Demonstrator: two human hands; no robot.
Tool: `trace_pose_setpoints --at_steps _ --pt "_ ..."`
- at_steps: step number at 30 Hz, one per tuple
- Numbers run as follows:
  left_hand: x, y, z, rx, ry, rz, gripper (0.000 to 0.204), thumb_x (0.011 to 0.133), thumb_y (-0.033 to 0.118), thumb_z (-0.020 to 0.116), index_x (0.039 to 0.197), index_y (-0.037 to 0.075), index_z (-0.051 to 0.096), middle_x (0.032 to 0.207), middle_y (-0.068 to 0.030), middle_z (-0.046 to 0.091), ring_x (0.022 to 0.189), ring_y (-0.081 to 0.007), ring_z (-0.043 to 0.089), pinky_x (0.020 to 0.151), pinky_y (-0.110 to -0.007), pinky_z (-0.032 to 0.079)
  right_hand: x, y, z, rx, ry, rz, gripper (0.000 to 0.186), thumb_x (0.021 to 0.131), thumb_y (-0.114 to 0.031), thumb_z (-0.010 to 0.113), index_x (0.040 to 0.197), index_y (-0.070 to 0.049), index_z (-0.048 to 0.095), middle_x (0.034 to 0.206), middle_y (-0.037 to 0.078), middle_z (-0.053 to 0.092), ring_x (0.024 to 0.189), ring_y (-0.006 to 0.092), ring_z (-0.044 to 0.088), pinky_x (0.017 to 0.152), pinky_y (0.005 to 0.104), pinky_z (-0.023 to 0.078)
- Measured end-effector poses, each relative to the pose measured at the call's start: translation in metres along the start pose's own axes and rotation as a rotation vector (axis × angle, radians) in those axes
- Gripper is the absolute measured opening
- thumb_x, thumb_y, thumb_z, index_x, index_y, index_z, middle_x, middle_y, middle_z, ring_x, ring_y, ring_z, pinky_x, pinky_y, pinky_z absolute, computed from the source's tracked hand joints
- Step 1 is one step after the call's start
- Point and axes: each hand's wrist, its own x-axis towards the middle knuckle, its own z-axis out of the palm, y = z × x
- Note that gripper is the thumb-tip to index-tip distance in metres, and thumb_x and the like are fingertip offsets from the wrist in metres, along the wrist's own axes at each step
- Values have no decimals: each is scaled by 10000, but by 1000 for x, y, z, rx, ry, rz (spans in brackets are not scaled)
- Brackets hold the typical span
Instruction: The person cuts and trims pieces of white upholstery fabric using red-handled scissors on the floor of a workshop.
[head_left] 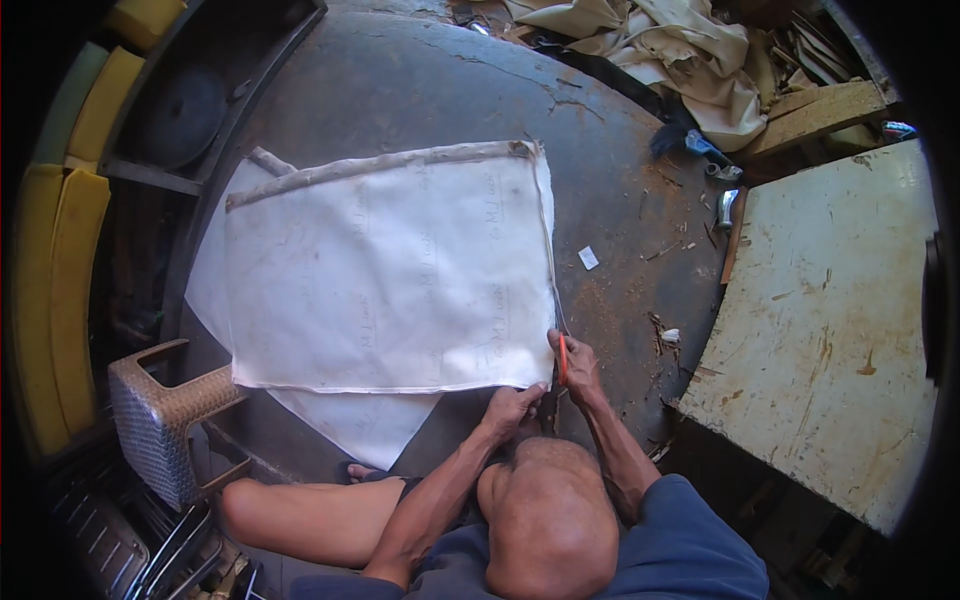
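A large white fabric sheet (390, 280) with faint print on its back lies in front of me, its far edge rolled or folded over as a grey band (400, 168). Under it, another white piece (350, 425) pokes out at the left and near side. My left hand (515, 408) pinches the sheet's near right corner. Beside that corner, my right hand (578, 368) is closed on orange-handled scissors (563, 360), whose blades lie along the right edge and are hard to make out. A thin strip (551, 250) runs up that edge.
A woven-pattern stool (165, 430) stands at the left, near yellow cushions (75, 290) and a dark metal frame (260, 70). At the right is a worn pale board (820, 330). Crumpled beige cloth (690, 60) lies at the back. A paper scrap (588, 258) and debris dot the dark floor (390, 80).
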Motion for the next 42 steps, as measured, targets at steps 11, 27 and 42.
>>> trace_pose_setpoints --at_steps 11,27,42 --pt "-4 0 -3 30 18 -30 315 890 292 709 707 44 646 653 -6 580 559 -101 491 537 -258 388 0 6 0 -2 -16 5 562 894 -611 608 884 -53 673 639 -58 497 570 53 431 506 245 316" --pt "-2 -2 -2 35 7 -15 299 896 293 706 776 21 675 684 -11 602 582 -104 517 566 -257 418 9 1 4 -99 27 -29 616 887 -638 590 921 -33 700 720 -29 551 667 77 482 567 265 367" --pt "-17 2 -7 91 2 -21 316 896 336 694 781 45 656 692 5 594 582 -92 521 552 -255 407 31 -35 0 -39 -7 -5 634 873 -652 602 896 -27 708 624 -57 501 582 56 441 511 258 322"
